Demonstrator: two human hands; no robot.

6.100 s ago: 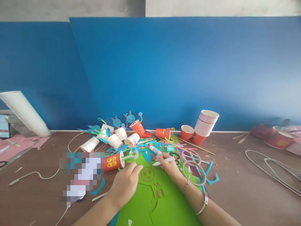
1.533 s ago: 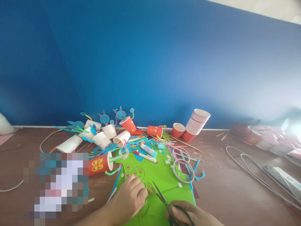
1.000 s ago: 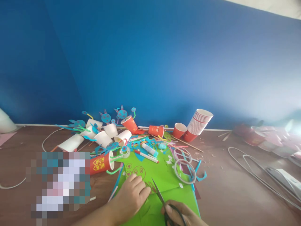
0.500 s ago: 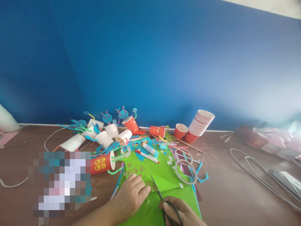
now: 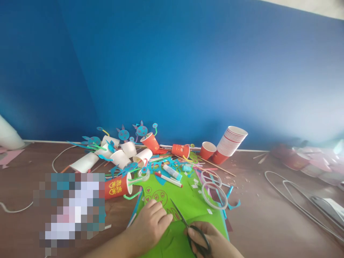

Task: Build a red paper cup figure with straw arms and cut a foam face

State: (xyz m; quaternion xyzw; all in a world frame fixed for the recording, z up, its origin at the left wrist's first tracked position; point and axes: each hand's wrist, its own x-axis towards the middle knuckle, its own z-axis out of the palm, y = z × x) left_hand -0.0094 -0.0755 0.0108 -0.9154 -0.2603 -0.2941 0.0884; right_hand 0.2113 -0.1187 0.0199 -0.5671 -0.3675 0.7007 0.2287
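Note:
A green paper sheet (image 5: 185, 200) with small red drawings lies on the brown table near the front edge. My left hand (image 5: 150, 225) presses down on it with curled fingers pinching the paper by the drawn faces. My right hand (image 5: 212, 242) grips black-handled scissors (image 5: 185, 224), whose blades point up and left into the green sheet, right beside my left fingertips. A red-and-white marker (image 5: 168, 179) and a glue stick (image 5: 172, 172) lie just beyond the sheet.
Behind the sheet is a heap of white and red paper cups (image 5: 126, 157) with blue cut-outs, a stack of red cups (image 5: 228, 143), clear tape rings (image 5: 214, 195), a red cup on its side (image 5: 118, 186), white wire loops (image 5: 295, 195) at right, and a blue wall.
Six seconds ago my right hand held a marker over the sheet; it now holds the scissors. In the last second the scissors edged further into the green paper while the left hand stayed put.

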